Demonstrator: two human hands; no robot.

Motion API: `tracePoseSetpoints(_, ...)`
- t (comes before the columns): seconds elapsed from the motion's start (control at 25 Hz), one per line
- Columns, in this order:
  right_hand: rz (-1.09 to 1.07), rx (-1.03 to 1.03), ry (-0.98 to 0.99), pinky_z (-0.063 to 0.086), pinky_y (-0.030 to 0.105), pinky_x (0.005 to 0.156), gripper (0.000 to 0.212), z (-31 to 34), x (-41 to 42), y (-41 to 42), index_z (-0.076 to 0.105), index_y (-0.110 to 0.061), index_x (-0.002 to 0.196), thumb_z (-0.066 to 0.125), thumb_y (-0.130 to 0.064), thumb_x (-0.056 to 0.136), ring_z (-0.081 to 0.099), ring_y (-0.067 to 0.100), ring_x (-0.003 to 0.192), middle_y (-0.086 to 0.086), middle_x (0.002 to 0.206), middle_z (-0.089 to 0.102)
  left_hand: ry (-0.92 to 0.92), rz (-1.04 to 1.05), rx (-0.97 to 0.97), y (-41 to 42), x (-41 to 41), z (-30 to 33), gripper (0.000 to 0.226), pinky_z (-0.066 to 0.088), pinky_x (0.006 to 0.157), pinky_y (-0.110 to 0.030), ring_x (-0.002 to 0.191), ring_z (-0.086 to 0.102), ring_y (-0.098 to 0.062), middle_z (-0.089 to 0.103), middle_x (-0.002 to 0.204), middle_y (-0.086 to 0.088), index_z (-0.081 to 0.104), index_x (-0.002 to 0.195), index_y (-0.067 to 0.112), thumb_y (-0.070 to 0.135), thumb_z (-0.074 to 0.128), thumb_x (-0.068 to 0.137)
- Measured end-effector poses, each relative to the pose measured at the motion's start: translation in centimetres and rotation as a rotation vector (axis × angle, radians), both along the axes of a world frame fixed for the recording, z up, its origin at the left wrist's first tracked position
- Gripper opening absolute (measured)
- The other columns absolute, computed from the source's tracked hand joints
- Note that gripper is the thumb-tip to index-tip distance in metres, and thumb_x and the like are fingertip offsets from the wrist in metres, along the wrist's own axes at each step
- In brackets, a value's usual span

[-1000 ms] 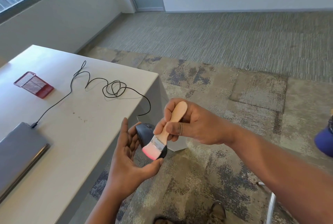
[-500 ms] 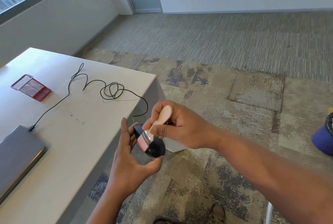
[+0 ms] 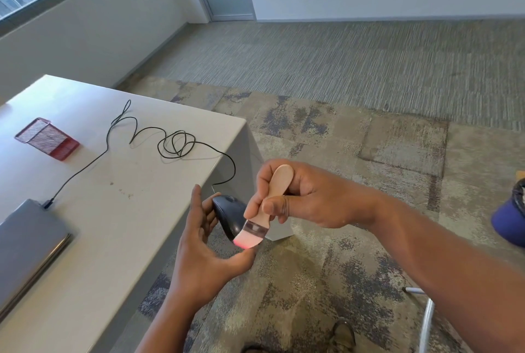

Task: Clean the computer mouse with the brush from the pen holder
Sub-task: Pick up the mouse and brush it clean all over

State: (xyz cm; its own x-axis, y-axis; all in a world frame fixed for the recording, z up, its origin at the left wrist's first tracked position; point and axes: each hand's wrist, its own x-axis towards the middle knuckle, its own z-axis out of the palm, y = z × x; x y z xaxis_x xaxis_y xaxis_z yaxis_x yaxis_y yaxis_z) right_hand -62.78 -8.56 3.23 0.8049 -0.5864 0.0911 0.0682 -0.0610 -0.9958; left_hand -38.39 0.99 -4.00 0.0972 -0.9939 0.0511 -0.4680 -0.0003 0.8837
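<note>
Head view, looking down past a table corner. Left hand cupped around a black mouse, held off the table's edge above patterned carpet. Right hand gripped a brush by its wooden handle, thumb across the front, pink bristles pressed on the mouse's near end, just above the left thumb. Mouse cable trailed over the edge, coiled on the table, ran on to a closed laptop at the left. Red mesh holder lay tipped on its side, well apart from the hands
</note>
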Motion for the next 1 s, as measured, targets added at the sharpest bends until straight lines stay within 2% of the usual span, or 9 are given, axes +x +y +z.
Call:
tracePoseSetpoints(0.24,-0.007,0.064,-0.054,0.05,0.036,0.071,0.012,-0.9,-1.6,-1.2,0.05,-0.013,0.099,0.057,-0.003,0.1,0.065,0.031,0.097,0.026,0.115,0.073,0.161,0.04,0.023,-0.5,0.7,0.2,0.146,0.036,0.128,-0.049,0.143,0.058,-0.009,0.059,0.154,0.002,0.019,0.169,0.034,0.03,0.099,0.047)
tracePoseSetpoints(0.44,-0.131,0.054,-0.015,0.051,0.036,0.07,0.008,-2.9,-1.9,-2.0,0.053,-0.009,0.102,0.059,-0.005,0.099,0.068,0.028,0.098,0.02,0.113,0.075,0.29,0.065,0.045,-0.8,0.5,0.6,0.148,0.035,0.128,-0.055,0.145,0.057,-0.014,0.058,0.155,-0.004,0.024,0.168,0.031,0.027,0.103,0.043)
tracePoseSetpoints(0.56,-0.197,0.196,-0.207,0.053,0.033,0.067,0.012,-3.0,-2.0,-2.2,0.053,-0.009,0.102,0.063,-0.012,0.095,0.069,0.031,0.091,0.019,0.109,0.076,0.351,0.068,0.049,-1.0,0.8,0.4,0.153,0.034,0.126,-0.061,0.146,0.056,-0.019,0.057,0.157,-0.006,0.026,0.168,0.034,0.043,0.11,0.04)
tracePoseSetpoints(0.68,-0.187,0.443,-0.401,0.055,0.031,0.067,0.009,-3.6,-1.6,-1.6,0.055,-0.012,0.1,0.061,-0.012,0.093,0.068,0.027,0.08,0.019,0.109,0.075,0.417,0.064,0.046,-1.1,0.7,0.4,0.151,0.037,0.123,-0.064,0.146,0.056,-0.025,0.058,0.157,-0.011,0.029,0.166,0.034,0.042,0.111,0.04)
tracePoseSetpoints(0.88,-0.264,0.565,-0.4,0.056,0.027,0.065,0.008,-5.5,-0.7,-1.4,0.055,-0.011,0.099,0.058,-0.008,0.093,0.065,0.024,0.075,0.02,0.108,0.075,0.446,0.029,0.038,-1.1,0.6,0.5,0.146,0.052,0.113,-0.045,0.145,0.058,-0.026,0.059,0.156,-0.009,0.031,0.166,0.03,0.032,0.111,0.044)
tracePoseSetpoints(0.92,-0.299,0.575,-0.4,0.056,0.026,0.065,0.009,-5.6,-0.7,-1.5,0.055,-0.011,0.1,0.059,-0.009,0.092,0.065,0.023,0.075,0.02,0.108,0.075,0.452,0.005,0.032,-1.1,0.6,0.5,0.144,0.056,0.109,-0.04,0.143,0.06,-0.025,0.06,0.155,-0.01,0.031,0.166,0.029,0.025,0.11,0.046)
tracePoseSetpoints(1.0,-0.365,0.581,-0.401,0.055,0.025,0.064,0.011,-5.9,-0.7,-1.9,0.054,-0.012,0.1,0.06,-0.01,0.091,0.066,0.021,0.074,0.019,0.108,0.075,0.475,-0.032,0.027,-1.0,0.3,0.6,0.136,0.061,0.099,-0.032,0.136,0.066,-0.021,0.062,0.152,-0.012,0.031,0.165,0.025,-0.005,0.099,0.051)
